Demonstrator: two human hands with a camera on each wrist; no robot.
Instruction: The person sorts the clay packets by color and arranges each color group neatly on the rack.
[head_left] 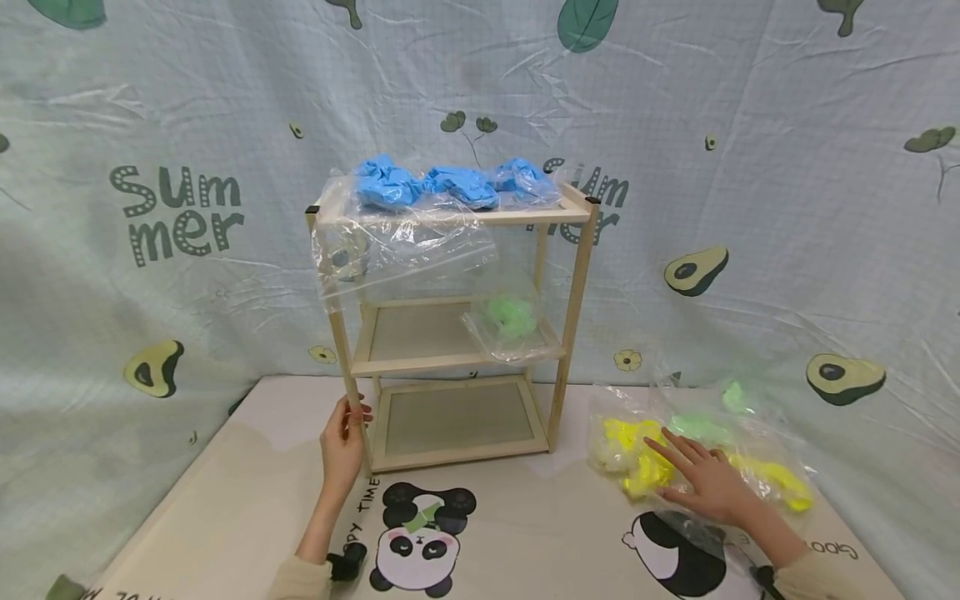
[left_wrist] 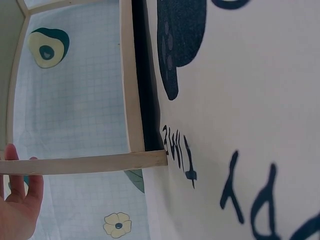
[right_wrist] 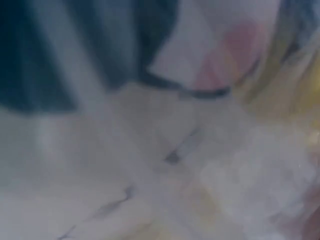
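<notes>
My left hand [head_left: 342, 442] holds the front left post of a three-tier wooden shelf [head_left: 461, 362] low down; in the left wrist view its fingers [left_wrist: 34, 192] pass behind the post [left_wrist: 85, 163]. At the right, my right hand [head_left: 712, 482] lies over clear plastic bags with its fingers spread. Nearest its fingertips is a bag of crumpled yellow pieces [head_left: 637, 454]. Beside it are a bag with pale green contents [head_left: 701, 427] and more yellow pieces [head_left: 783, 483]. The right wrist view is blurred, with clear plastic [right_wrist: 250, 185] close to the camera.
Clear bags of crumpled blue pieces [head_left: 459, 185] lie along the top shelf; one bag's empty zip end [head_left: 405, 258] hangs over the front. A bag with a green clump [head_left: 512, 317] sits on the middle shelf's right. A printed cloth [head_left: 465, 75] hangs behind the panda-printed table cover [head_left: 525, 525].
</notes>
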